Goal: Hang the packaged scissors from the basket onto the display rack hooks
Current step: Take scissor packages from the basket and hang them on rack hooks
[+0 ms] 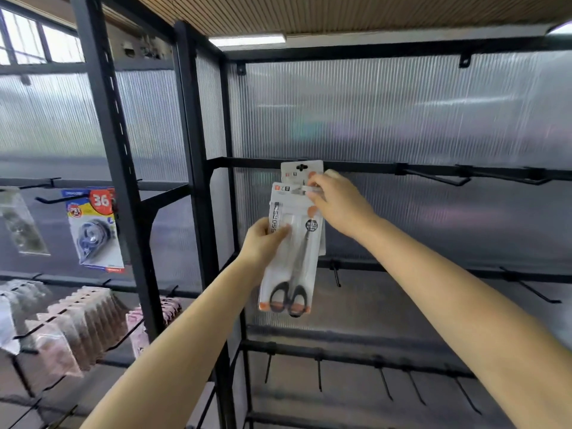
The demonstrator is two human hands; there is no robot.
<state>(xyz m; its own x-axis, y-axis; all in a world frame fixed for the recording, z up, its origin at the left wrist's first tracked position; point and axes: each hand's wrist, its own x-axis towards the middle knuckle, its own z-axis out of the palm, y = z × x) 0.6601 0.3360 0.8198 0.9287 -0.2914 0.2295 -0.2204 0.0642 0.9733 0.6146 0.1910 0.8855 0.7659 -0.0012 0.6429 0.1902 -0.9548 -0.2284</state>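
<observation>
Both hands grasping: left hand (263, 239) grips scissors pack (291, 252) | right hand (337, 202) pinches top | risk: I miss hook (301, 167), pack drops

This is a shop, a stationery or sundries aisle by the look of it; black metal display racks (198, 150) carry rows of peg hooks (439, 178); carded goods hang there, a blister pack (93, 227) with a bold red "36" sticker; bagged stock (77, 323) lines the lower pegs; ribbed translucent panels (371, 113) back the bays.
</observation>
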